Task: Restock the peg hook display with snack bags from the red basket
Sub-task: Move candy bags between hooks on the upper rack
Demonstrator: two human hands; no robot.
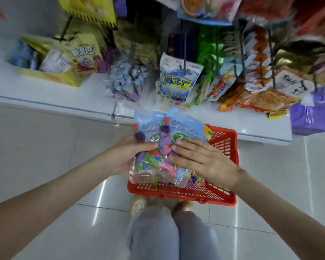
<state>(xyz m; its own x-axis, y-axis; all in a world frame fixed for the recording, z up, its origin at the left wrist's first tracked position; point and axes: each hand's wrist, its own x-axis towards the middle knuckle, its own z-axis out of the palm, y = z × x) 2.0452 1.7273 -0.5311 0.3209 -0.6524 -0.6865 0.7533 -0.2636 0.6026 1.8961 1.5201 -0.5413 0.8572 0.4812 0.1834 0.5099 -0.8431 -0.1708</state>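
A yellow display carton (51, 76) is sitting at the far left of the white shelf (79, 102), showing blurred Chinese characters on its raised flap and holding small packs. Beside it, a clear bag of blue-wrapped sweets (127, 81) is hanging, and next along a blue-and-white bag (177, 79) is hanging from a dark peg hook (184, 51), its yellow label reading "工厂". Below, over the red basket (225, 141) standing on the tiled floor (45, 147) in front of the shelf, the left hand (128, 152) is gripping two candy bags (154, 128) from their left edge, thumb lying on top and fingers hidden underneath. Each bag is carrying a light-blue header with white script starting "Cert", and its clear lower half is showing purple, green, pink and blue wrapped sweets. The right hand (201, 160) is lying flat on the bags with straight fingers, grasping nothing. More wrapped sweets are lying inside the basket under that hand. To the right, orange snack bags (261, 98) are hanging in crowded rows, their print too blurred to read, and a purple pack (310, 117) is hanging at the far right.
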